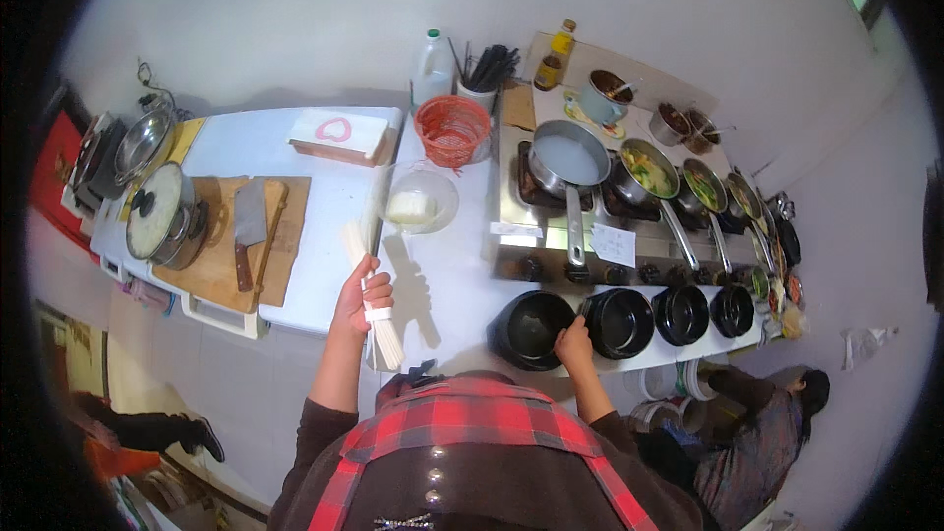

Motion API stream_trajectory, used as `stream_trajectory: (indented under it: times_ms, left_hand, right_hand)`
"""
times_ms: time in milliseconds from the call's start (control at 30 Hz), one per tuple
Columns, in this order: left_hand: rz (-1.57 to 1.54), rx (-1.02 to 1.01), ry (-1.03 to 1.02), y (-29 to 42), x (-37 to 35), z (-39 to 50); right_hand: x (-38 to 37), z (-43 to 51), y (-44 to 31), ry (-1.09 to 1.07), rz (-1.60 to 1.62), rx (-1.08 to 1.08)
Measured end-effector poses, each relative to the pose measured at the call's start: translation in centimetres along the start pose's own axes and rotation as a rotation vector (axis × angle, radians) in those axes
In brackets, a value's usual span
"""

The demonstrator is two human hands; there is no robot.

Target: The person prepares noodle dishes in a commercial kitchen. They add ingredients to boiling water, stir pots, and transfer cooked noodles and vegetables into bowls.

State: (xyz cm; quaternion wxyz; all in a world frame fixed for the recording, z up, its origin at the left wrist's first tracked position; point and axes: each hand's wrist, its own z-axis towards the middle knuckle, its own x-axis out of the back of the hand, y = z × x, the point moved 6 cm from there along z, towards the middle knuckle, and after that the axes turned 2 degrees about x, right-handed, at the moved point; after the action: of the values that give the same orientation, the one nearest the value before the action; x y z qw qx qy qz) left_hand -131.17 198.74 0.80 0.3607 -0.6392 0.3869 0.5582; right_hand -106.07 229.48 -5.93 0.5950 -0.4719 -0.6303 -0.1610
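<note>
My left hand [365, 295] is closed around a bundle of dry noodles [386, 339] wrapped with a white band, held over the front of the table. With its fingers at the rim of the leftmost black bowl [529, 330], my right hand [574, 341] reaches between that bowl and the second black bowl [622, 323]. Whether it grips the rim I cannot tell. Behind the bowls, a saucepan of cloudy liquid [569, 155] stands on the stove. Beyond my left hand is a clear plastic bag or bowl with a white block [413, 208].
Several pans of vegetables [647, 171] line the stove, handles pointing towards me. A cleaver [250, 214] lies on a wooden board [210, 287] beside a lidded pot [158, 214]. A red plastic basket [452, 130] stands behind. Another person [752, 442] is low at the right.
</note>
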Motion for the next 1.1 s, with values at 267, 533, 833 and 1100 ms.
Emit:
stream_trajectory:
  times_ms: [267, 533, 833, 1100]
  left_hand:
    - [0.119, -0.108, 0.39, 0.2, 7.3, 2.9]
    - [0.74, -0.121, 0.855, -0.3, 15.9, 5.3]
    - [1.519, -0.18, 1.295, 0.0, 17.3, 7.3]
    - [1.533, -0.223, 1.349, -2.9, 13.5, 5.2]
  right_hand:
    - [-2.2, 1.8, 0.2, -0.05, 0.018, 0.091]
    - [-7.6, 1.5, 4.8, -0.445, 0.873, -0.447]
    - [-4.0, -0.6, 3.3, -0.249, 0.225, 0.831]
    - [-5.1, 0.5, 1.5, -0.604, 0.907, -0.058]
